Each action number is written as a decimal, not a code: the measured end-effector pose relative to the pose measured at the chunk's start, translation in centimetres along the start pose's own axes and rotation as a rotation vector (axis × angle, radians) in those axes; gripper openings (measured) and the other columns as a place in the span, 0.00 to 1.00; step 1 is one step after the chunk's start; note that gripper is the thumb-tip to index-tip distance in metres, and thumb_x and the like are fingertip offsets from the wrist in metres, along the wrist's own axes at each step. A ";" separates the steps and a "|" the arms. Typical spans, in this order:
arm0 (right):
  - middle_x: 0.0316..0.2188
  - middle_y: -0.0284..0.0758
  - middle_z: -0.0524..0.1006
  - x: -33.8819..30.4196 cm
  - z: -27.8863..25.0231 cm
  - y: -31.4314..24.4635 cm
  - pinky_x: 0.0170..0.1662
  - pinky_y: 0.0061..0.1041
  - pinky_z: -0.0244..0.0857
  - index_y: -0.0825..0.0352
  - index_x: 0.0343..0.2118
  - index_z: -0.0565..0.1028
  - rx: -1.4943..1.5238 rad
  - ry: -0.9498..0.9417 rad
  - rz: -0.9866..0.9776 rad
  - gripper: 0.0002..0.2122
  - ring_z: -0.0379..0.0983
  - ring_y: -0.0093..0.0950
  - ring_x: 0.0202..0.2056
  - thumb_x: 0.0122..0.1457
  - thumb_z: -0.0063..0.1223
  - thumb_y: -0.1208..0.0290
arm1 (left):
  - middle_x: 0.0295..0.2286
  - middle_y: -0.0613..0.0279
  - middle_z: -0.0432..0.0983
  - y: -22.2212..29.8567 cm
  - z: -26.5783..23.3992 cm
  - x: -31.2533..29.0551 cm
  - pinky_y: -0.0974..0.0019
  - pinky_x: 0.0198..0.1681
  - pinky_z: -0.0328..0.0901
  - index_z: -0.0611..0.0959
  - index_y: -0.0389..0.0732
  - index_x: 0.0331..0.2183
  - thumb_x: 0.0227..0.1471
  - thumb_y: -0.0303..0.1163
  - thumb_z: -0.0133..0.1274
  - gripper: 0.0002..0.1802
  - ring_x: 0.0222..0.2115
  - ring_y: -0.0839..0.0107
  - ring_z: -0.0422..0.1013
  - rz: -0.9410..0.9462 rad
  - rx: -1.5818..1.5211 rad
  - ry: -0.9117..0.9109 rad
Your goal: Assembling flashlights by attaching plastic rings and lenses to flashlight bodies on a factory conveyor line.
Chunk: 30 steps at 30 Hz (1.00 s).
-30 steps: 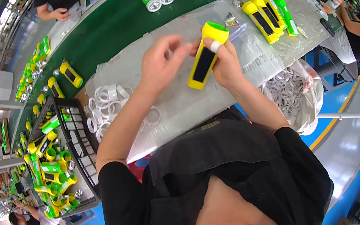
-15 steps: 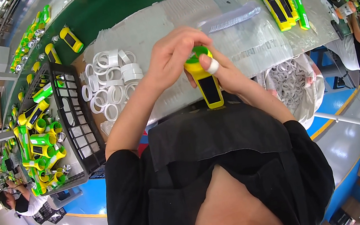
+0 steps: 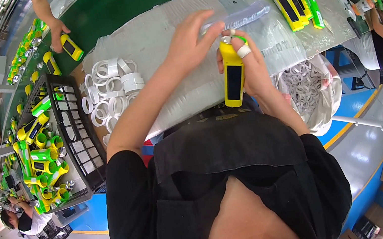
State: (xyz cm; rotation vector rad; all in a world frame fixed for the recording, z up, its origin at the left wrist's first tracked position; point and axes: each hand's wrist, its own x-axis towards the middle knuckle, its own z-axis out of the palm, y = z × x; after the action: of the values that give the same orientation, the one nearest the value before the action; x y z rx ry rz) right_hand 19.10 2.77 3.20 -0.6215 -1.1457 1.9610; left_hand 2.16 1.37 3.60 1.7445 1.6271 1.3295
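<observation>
My right hand [image 3: 251, 62] is closed round a yellow flashlight [image 3: 233, 75] with a dark panel on its side, held upright above the near edge of the table. White wraps cover parts of my right thumb and a finger. A small shiny piece [image 3: 226, 39] shows at the flashlight's top end, beside a bit of green. Just left of that end is my left hand [image 3: 192, 42], open with its fingers stretched out and the thumb pointing toward the top. Whether the thumb touches it I cannot tell.
White rings [image 3: 114, 89] lie heaped at left, beside a black crate [image 3: 81, 132] of yellow and green flashlight bodies. Finished-looking flashlights [image 3: 291, 6] lie at right, near a bag of rings [image 3: 322, 114]. A co-worker's hand [image 3: 57, 33] reaches onto the green belt [image 3: 101, 21].
My left hand has come off the flashlight's top and opened. The flashlight has shifted right in my right hand, and a shiny piece now shows at its top. A co-worker's arm has appeared at upper left.
</observation>
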 end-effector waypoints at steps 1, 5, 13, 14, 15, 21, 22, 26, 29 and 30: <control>0.27 0.38 0.73 0.0 0.1 -0.4 0.30 0.23 0.63 0.66 0.51 0.65 -0.066 0.025 0.019 0.18 0.69 0.26 0.26 0.66 0.41 0.59 | 0.47 0.49 0.71 -3.2 0.6 0.6 0.57 0.54 0.59 0.75 0.36 0.48 0.50 0.48 0.56 0.30 0.49 0.52 0.66 0.150 0.360 0.068; 0.27 0.38 0.73 -0.2 -0.9 -0.9 0.30 0.23 0.63 0.66 0.51 0.66 -0.108 0.042 -0.001 0.18 0.69 0.26 0.25 0.65 0.41 0.58 | 0.44 0.49 0.72 -5.8 1.4 1.3 0.57 0.52 0.61 0.75 0.35 0.48 0.48 0.46 0.58 0.31 0.48 0.52 0.67 0.044 0.587 -0.122; 0.27 0.36 0.74 -0.2 -0.6 -0.9 0.30 0.23 0.65 0.67 0.47 0.68 -0.088 -0.084 0.019 0.17 0.71 0.23 0.26 0.63 0.49 0.60 | 0.39 0.58 0.69 -0.8 -1.9 -0.8 0.63 0.45 0.62 0.75 0.41 0.52 0.54 0.37 0.54 0.24 0.42 0.65 0.66 0.121 0.018 -0.109; 0.27 0.36 0.74 -0.1 -0.3 -0.8 0.30 0.23 0.65 0.67 0.47 0.68 -0.085 -0.083 0.022 0.17 0.71 0.23 0.26 0.63 0.49 0.60 | 0.41 0.57 0.66 0.2 -1.9 -1.5 0.65 0.44 0.62 0.74 0.41 0.53 0.60 0.36 0.46 0.21 0.42 0.66 0.64 0.284 0.043 -0.095; 0.27 0.36 0.74 0.0 0.2 -0.8 0.30 0.22 0.65 0.68 0.47 0.68 -0.096 -0.118 0.021 0.17 0.71 0.23 0.26 0.63 0.49 0.60 | 0.43 0.56 0.65 1.3 -2.0 -2.6 0.65 0.45 0.62 0.74 0.40 0.53 0.61 0.37 0.43 0.21 0.43 0.65 0.64 0.278 0.049 -0.129; 0.29 0.34 0.73 0.0 1.7 -0.4 0.31 0.22 0.66 0.70 0.44 0.68 -0.156 -0.288 0.050 0.17 0.71 0.22 0.27 0.62 0.51 0.60 | 0.46 0.52 0.64 1.8 -2.8 -5.7 0.63 0.47 0.62 0.75 0.39 0.52 0.63 0.38 0.37 0.22 0.45 0.64 0.62 0.318 -0.029 -0.071; 0.29 0.34 0.73 0.1 1.9 -0.5 0.31 0.22 0.66 0.70 0.45 0.67 -0.175 -0.345 0.050 0.18 0.71 0.23 0.28 0.62 0.51 0.59 | 0.47 0.52 0.64 2.0 -3.0 -6.0 0.63 0.47 0.62 0.76 0.39 0.51 0.62 0.37 0.37 0.22 0.46 0.64 0.62 0.305 -0.035 -0.067; 0.33 0.36 0.73 0.0 2.6 0.4 0.33 0.22 0.66 0.70 0.48 0.65 -0.199 -0.458 0.093 0.20 0.72 0.24 0.29 0.62 0.51 0.58 | 0.46 0.55 0.68 2.2 -3.0 -7.2 0.58 0.53 0.55 0.79 0.41 0.44 0.54 0.31 0.42 0.17 0.47 0.58 0.63 0.285 -0.061 0.040; 0.36 0.36 0.72 -0.3 3.7 0.6 0.35 0.23 0.66 0.69 0.50 0.64 -0.112 -0.460 0.106 0.21 0.72 0.25 0.30 0.63 0.49 0.58 | 0.47 0.56 0.68 1.7 -3.2 -7.7 0.58 0.53 0.55 0.80 0.41 0.41 0.52 0.30 0.43 0.16 0.48 0.58 0.63 0.312 -0.067 0.076; 0.37 0.36 0.71 -0.3 3.9 0.8 0.36 0.24 0.66 0.67 0.52 0.64 -0.066 -0.450 0.150 0.20 0.72 0.26 0.31 0.64 0.48 0.59 | 0.47 0.56 0.68 1.5 -3.4 -7.7 0.58 0.53 0.55 0.80 0.41 0.41 0.52 0.30 0.43 0.16 0.48 0.58 0.63 0.301 -0.058 0.086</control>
State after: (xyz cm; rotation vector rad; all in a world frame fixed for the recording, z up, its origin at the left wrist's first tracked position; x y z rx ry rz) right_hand 16.14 0.36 4.40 -0.3095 -1.4726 2.2703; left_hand 1.12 -7.09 3.62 1.9803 1.3919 1.5890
